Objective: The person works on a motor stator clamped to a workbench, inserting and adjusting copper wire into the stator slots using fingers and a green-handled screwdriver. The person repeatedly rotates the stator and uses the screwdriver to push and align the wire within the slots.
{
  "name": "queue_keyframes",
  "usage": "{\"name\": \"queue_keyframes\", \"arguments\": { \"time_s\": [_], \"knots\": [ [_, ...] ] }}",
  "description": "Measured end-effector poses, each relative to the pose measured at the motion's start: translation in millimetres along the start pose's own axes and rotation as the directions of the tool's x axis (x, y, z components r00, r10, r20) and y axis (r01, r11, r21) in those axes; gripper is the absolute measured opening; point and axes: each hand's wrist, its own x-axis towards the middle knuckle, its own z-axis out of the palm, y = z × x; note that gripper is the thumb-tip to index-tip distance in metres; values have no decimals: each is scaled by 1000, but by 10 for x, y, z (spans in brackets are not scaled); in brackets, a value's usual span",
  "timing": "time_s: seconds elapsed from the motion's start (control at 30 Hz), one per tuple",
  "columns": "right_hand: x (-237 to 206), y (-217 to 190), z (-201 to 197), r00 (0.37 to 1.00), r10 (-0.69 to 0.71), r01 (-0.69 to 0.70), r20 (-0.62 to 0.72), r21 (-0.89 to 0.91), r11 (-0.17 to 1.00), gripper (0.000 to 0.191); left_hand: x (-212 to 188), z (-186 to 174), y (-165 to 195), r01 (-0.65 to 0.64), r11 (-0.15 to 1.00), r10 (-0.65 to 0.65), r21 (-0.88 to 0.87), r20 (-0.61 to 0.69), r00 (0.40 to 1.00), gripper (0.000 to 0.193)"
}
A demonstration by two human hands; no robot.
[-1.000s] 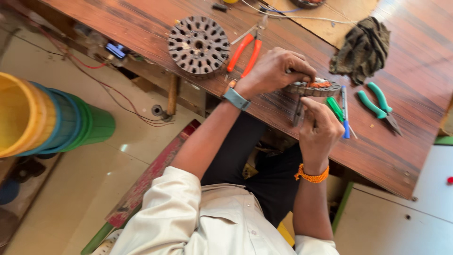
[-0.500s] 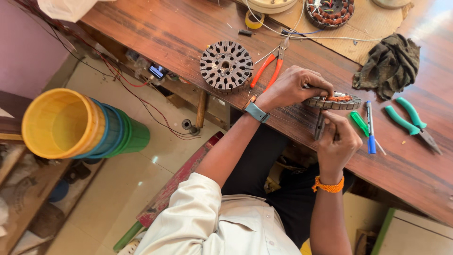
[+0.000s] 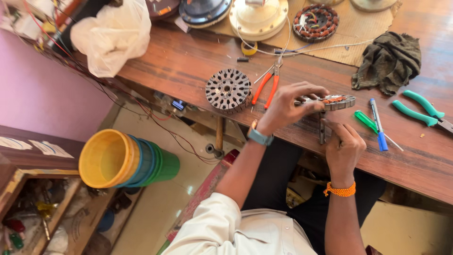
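The left hand (image 3: 288, 106) is gripping a flat metal ring (image 3: 330, 102) with copper windings, fingers clamped on its left edge, holding it just above the near part of the wooden tabletop (image 3: 188, 66). The right hand (image 3: 344, 144) is sitting just below it, fingers closed around a slim metal tool (image 3: 322, 130) that is pointing up to the ring's underside. A watch (image 3: 259, 137) is showing on the left wrist and an orange band (image 3: 339, 190) on the right. Just left of the left hand, orange-handled pliers (image 3: 265, 87) are lying flat, and further left a round slotted metal core (image 3: 229, 89) is resting near the tabletop's edge. To the right of the ring, a green-handled screwdriver (image 3: 367, 121) and a blue-handled one (image 3: 378, 130) are lying side by side, with teal-handled pliers (image 3: 420, 109) beyond them. A dark rag (image 3: 389, 61) is bunched up at the far right. Off the tabletop at the left, a stack of yellow, blue and green buckets (image 3: 127, 160) is lying on its side.
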Motion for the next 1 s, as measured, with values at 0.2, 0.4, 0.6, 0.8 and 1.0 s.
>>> {"name": "queue_keyframes", "arguments": {
  "time_s": [0.2,0.4,0.6,0.8,1.0],
  "knots": [
    [66,-48,48,999,-11,13,-31,57,998,27,-160,289,106,-50,937,123,347,-191,974,57],
    [113,-41,92,998,-23,27,-52,63,998,28,-156,314,-161,-76,976,130,204,-265,955,48],
    [160,11,175,996,-55,58,-64,43,997,28,-105,210,-257,-111,982,144,152,-228,963,43],
    [122,35,235,997,-37,37,-70,-4,999,31,-91,156,-264,-65,988,94,141,-206,974,44],
    [106,24,226,997,19,-18,-72,8,1000,35,-106,164,-253,-47,989,75,137,-212,974,43]
  ]
}}
